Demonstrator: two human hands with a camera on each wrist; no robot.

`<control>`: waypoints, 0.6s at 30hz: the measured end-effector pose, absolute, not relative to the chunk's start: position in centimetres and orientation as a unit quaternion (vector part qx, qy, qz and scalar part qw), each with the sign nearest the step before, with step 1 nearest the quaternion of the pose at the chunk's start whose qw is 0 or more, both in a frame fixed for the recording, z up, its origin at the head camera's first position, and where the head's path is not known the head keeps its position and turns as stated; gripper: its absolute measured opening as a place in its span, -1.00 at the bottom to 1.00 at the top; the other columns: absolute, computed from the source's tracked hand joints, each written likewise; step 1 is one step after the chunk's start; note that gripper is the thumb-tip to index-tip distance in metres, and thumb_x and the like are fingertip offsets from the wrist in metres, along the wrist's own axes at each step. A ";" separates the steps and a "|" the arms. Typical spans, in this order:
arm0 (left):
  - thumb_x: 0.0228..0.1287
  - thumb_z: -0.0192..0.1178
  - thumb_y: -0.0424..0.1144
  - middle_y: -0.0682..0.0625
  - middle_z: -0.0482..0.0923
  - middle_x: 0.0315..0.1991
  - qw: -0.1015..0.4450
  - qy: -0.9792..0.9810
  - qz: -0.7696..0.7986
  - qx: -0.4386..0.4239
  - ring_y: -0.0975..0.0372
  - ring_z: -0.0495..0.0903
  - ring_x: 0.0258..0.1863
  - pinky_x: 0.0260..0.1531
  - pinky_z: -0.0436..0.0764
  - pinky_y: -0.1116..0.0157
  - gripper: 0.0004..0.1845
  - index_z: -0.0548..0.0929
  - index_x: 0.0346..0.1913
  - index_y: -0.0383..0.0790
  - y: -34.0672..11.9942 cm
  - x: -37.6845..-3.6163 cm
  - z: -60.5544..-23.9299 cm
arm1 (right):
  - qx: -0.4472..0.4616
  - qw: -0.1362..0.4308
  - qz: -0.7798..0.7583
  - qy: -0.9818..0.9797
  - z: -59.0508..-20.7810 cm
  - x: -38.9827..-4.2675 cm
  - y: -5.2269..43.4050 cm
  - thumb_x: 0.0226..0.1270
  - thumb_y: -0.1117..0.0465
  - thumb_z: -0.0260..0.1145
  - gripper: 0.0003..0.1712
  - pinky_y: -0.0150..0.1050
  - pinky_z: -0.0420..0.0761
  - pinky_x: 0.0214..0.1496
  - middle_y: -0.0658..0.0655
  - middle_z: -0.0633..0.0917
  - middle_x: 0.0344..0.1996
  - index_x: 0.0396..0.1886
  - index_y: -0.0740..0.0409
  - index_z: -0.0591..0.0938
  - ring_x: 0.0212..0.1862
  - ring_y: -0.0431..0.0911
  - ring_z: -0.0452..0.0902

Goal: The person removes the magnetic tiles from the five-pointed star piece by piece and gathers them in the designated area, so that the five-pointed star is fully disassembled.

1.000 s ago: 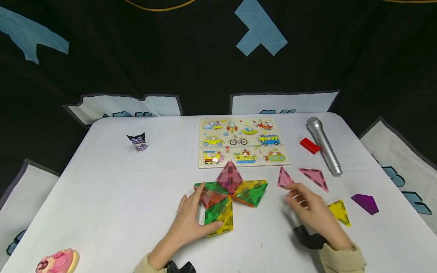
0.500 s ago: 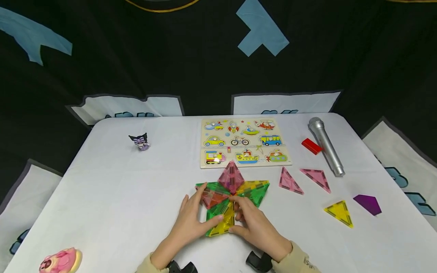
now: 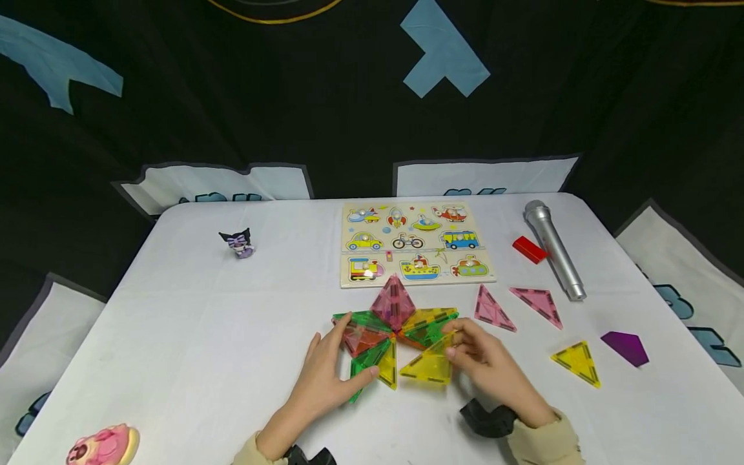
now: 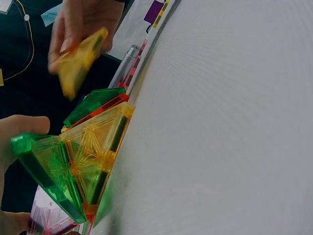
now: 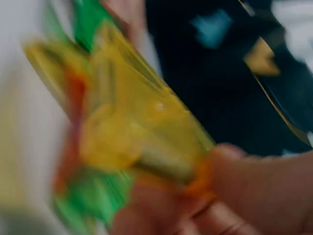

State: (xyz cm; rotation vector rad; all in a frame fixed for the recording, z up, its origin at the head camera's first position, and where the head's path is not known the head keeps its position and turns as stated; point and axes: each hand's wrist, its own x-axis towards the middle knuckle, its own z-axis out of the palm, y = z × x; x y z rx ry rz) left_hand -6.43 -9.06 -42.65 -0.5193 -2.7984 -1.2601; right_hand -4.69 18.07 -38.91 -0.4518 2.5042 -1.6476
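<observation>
A star-shaped build of see-through magnetic tiles in pink, green, yellow and red lies at the middle of the table. My left hand holds its left side, the thumb at the lower green tile and the fingers at the upper left petal. Just right of the lower petal, my right hand pinches a yellow triangular magnetic tile by its right end. It hangs tilted in the left wrist view, apart from the build. The right wrist view is blurred, with the yellow tile large across it.
To the right lie two pink triangle tiles, a yellow triangle tile and a purple tile. Behind stand a wooden vehicle puzzle board, a red block and a silver microphone. Two small figures sit at left.
My right hand came from the right to the lower petal, took the yellow triangular tile off it and moved back right with it. The left hand has stayed on the build.
</observation>
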 end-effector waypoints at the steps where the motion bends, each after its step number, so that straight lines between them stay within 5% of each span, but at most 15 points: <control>1: -0.06 0.27 0.18 -0.18 0.24 0.25 0.014 -0.899 -0.405 -0.167 -0.06 0.18 0.24 0.23 -0.15 -0.08 -0.02 0.11 0.37 -0.19 -9.1 -6.4 -42.7 | -0.124 0.045 -0.543 0.830 -38.8 -4.7 19.2 0.27 0.39 0.14 -0.73 -0.23 0.55 -0.45 0.16 0.53 -0.41 -0.04 0.31 0.41 -0.49 -0.04 0.50; 9: -0.05 0.26 0.19 -0.20 0.24 0.25 0.013 -0.900 -0.402 -0.167 -0.06 0.16 0.25 0.22 -0.15 -0.09 -0.01 0.08 0.37 -0.20 -9.2 -6.4 -42.6 | 0.034 0.051 -0.409 0.910 -38.9 -4.3 25.2 0.26 0.29 0.19 -0.63 -0.25 0.50 -0.44 0.13 0.49 -0.44 0.05 0.27 0.42 -0.48 -0.07 0.47; 15: -0.05 0.26 0.20 -0.22 0.23 0.25 0.009 -0.900 -0.401 -0.172 -0.06 0.15 0.25 0.22 -0.15 -0.09 0.00 0.07 0.38 -0.21 -9.2 -6.4 -42.4 | 0.074 0.056 -0.259 0.961 -38.2 -4.3 24.2 0.19 0.12 0.27 -0.52 -0.10 0.53 -0.38 0.17 0.58 -0.35 0.06 0.28 0.46 -0.38 -0.01 0.51; 18: -0.05 0.26 0.19 -0.22 0.24 0.25 0.011 -0.900 -0.400 -0.173 -0.06 0.16 0.25 0.22 -0.14 -0.09 -0.01 0.07 0.38 -0.20 -9.1 -6.4 -42.4 | 0.062 0.033 -0.243 0.967 -37.6 -4.3 22.1 0.19 0.13 0.27 -0.55 -0.20 0.49 -0.47 0.17 0.57 -0.40 0.02 0.29 0.50 -0.45 -0.07 0.46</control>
